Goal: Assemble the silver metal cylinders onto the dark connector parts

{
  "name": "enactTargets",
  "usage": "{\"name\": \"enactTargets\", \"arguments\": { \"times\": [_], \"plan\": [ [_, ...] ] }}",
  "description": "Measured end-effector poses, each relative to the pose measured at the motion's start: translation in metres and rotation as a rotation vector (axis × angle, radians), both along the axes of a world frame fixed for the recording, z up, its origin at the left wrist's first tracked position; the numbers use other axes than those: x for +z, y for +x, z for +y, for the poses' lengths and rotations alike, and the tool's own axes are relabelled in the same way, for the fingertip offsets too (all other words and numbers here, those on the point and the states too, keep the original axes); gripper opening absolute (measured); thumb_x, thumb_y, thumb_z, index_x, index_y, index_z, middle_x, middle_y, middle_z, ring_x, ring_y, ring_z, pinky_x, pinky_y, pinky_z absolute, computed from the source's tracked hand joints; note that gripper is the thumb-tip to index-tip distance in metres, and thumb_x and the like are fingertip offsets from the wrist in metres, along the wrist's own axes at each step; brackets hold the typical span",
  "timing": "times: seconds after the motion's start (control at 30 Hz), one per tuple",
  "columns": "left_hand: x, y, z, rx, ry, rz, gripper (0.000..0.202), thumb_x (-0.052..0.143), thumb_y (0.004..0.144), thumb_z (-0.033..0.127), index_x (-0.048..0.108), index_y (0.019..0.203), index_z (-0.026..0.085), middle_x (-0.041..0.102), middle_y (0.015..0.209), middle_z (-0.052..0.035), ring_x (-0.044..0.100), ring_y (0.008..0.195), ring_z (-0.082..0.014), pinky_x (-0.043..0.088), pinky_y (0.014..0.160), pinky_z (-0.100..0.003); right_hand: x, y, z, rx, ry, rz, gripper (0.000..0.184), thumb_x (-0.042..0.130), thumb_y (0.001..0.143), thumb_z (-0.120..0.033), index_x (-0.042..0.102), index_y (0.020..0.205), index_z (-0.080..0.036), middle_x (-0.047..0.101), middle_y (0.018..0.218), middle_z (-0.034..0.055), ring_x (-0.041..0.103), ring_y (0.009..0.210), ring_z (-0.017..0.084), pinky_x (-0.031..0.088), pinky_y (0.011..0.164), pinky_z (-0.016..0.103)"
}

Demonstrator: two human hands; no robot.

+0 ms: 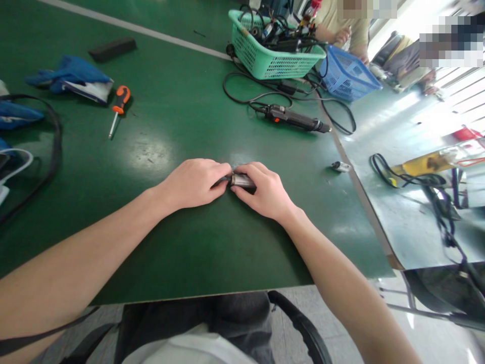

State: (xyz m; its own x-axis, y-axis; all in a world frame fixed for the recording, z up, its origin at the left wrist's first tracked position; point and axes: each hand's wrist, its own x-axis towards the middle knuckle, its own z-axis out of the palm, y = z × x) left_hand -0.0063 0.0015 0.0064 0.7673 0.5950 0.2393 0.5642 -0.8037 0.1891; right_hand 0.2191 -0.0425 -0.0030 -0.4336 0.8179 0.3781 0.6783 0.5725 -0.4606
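Both my hands meet near the middle of the green table (pixel 182 253). My right hand (pixel 267 189) is closed around a small silver metal cylinder (pixel 242 181) lying level just above or on the tabletop. At its left end, the fingers of my left hand (pixel 197 183) pinch a thin dark part (pixel 223 179) that meets the cylinder; its exact kind is hidden by my fingers. Beyond my hands rests a black electric screwdriver (pixel 295 119) with its cable. An orange-handled screwdriver (pixel 120 103) lies to the far left.
At the back stand a green basket (pixel 276 65) full of cables and tools and a blue basket (pixel 346 76). A small silver piece (pixel 341 167) lies right. Blue cloth-like items (pixel 71 76) and a dark block (pixel 112 49) are left. People sit across the table.
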Motion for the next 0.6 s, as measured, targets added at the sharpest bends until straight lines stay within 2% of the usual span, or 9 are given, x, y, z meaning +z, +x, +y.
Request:
{"name": "enactTargets", "arguments": {
  "times": [0.6],
  "plan": [
    [0.0009, 0.0009, 0.0002, 0.02, -0.001, 0.012, 0.02, 0.047, 0.096, 0.029, 0.064, 0.095, 0.018, 0.07, 0.085, -0.0051, 0.064, 0.075, -0.0194, 0.044, 0.066, -0.03, 0.001, 0.0014, 0.0002, 0.007, -0.019, -0.002, 0.025, 0.065, 0.093, -0.029, 0.061, 0.118, -0.024, 0.069, 0.111, 0.0085, 0.065, 0.104, 0.026, 0.053, 0.093, 0.041]
  ]
}}
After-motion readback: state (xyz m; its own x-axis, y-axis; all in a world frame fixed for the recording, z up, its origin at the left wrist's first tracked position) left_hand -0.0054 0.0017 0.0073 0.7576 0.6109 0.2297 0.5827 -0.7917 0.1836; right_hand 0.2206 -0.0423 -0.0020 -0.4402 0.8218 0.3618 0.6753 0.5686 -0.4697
